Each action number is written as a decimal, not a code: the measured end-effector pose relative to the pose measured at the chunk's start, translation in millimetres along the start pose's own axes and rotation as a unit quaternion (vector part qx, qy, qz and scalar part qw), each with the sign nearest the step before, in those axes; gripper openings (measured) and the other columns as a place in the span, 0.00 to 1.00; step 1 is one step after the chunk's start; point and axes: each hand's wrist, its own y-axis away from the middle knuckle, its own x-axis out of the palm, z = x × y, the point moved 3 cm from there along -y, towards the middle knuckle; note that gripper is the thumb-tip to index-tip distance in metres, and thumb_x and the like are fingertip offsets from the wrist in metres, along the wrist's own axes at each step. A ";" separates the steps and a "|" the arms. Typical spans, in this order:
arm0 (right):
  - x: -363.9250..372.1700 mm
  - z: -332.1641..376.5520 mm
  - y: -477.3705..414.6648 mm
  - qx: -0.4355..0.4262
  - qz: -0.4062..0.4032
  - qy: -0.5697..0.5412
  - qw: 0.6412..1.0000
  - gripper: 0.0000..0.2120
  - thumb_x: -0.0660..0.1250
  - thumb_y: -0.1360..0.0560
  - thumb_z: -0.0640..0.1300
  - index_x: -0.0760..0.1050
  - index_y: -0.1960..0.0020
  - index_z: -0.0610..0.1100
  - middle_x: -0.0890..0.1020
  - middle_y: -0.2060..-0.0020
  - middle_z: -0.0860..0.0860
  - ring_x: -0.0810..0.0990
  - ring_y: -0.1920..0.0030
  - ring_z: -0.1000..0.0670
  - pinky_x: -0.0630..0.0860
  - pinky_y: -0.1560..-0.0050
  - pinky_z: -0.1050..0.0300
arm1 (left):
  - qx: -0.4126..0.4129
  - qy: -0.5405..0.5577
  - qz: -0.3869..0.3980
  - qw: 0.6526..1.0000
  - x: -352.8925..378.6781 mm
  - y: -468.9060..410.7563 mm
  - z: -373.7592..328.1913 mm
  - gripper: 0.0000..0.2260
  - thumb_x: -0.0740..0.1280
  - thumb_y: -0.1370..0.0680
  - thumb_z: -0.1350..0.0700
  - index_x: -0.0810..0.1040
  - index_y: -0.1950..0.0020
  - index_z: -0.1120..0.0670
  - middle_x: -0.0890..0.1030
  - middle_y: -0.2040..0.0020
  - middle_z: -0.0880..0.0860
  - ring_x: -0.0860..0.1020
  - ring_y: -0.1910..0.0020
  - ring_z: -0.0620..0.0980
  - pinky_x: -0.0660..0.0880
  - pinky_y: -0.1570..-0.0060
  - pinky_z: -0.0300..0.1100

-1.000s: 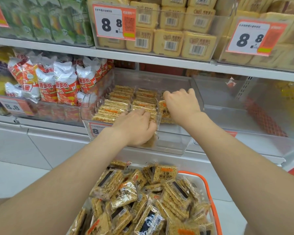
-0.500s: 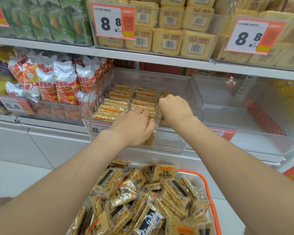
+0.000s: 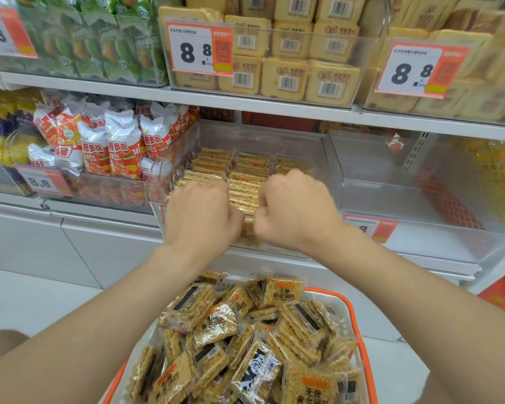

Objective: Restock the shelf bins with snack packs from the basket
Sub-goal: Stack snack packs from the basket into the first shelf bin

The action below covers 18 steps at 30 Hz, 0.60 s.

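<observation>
- Plastic shelf bin [image 3: 318, 158], transparent, sits on the middle shelf [image 3: 105, 208]. It carries shelved packs [image 3: 247, 182] standing on edge in neat rows front to back.
- Left hand [image 3: 201, 217] and right hand [image 3: 295, 211] are close together at the bin's front edge, knuckles toward the camera. Their fingers curl down among the front packs of the middle row.
- The fingertips are hidden behind the backs of the hands, so I cannot tell whether either hand pinches a pack or only presses the row.
- Step in hand, as judged: seating and squaring packs at the front of the row.
- Basket [image 3: 353, 313], orange-rimmed, sits below the hands, heaped with basket packs [image 3: 213, 325] lying at all angles, so much of the task remains.
- Next move calls for letting go without tipping the row, then reaching down for more packs and turning them on edge to match.
</observation>
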 end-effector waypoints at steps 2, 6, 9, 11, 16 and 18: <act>6.0 16.0 12.6 -0.054 0.120 -0.008 0.991 0.09 0.64 0.31 0.47 0.68 0.67 0.46 0.72 0.71 0.50 0.74 0.70 0.47 0.71 0.67 0.57 | -0.009 -0.075 0.059 0.995 0.9 11.6 -1.2 0.11 0.67 0.24 0.51 0.69 0.61 0.54 0.64 0.71 0.49 0.69 0.69 0.57 0.58 0.70 0.43; 51.3 28.7 39.7 -0.108 0.350 0.027 0.930 0.10 0.65 0.24 0.45 0.72 0.63 0.44 0.76 0.67 0.49 0.76 0.68 0.49 0.74 0.69 0.56 | -0.003 -0.132 0.330 0.935 29.3 42.9 0.0 0.10 0.65 0.18 0.48 0.78 0.42 0.53 0.77 0.54 0.51 0.80 0.53 0.56 0.71 0.60 0.45; 85.1 30.3 52.9 -0.133 0.465 0.058 0.873 0.12 0.62 0.19 0.43 0.69 0.61 0.44 0.76 0.62 0.49 0.76 0.63 0.47 0.79 0.60 0.50 | -0.008 -0.118 0.489 0.864 55.2 63.3 11.4 0.08 0.66 0.18 0.52 0.79 0.44 0.55 0.77 0.54 0.49 0.79 0.59 0.50 0.73 0.64 0.42; 95.2 31.3 54.0 -0.145 0.480 0.083 0.861 0.12 0.61 0.18 0.44 0.68 0.61 0.45 0.76 0.60 0.49 0.78 0.58 0.46 0.82 0.54 0.47 | -0.003 -0.126 0.536 0.835 75.4 72.9 18.5 0.08 0.66 0.18 0.52 0.77 0.55 0.54 0.76 0.58 0.49 0.75 0.65 0.47 0.74 0.63 0.41; 108.1 29.3 45.4 -0.131 0.446 0.053 0.884 0.16 0.61 0.21 0.43 0.77 0.35 0.44 0.82 0.43 0.45 0.83 0.47 0.42 0.84 0.47 0.43 | 0.001 -0.126 0.585 0.801 112.8 93.3 30.3 0.26 0.61 0.14 0.42 0.72 0.26 0.62 0.75 0.30 0.58 0.78 0.36 0.57 0.75 0.34 0.51; 110.3 30.4 44.4 -0.134 0.443 0.048 0.885 0.19 0.61 0.21 0.43 0.77 0.32 0.45 0.81 0.40 0.44 0.84 0.45 0.41 0.84 0.46 0.42 | -0.002 -0.120 0.598 0.793 121.5 102.6 32.6 0.32 0.62 0.13 0.49 0.54 0.18 0.65 0.72 0.28 0.61 0.77 0.38 0.60 0.74 0.36 0.51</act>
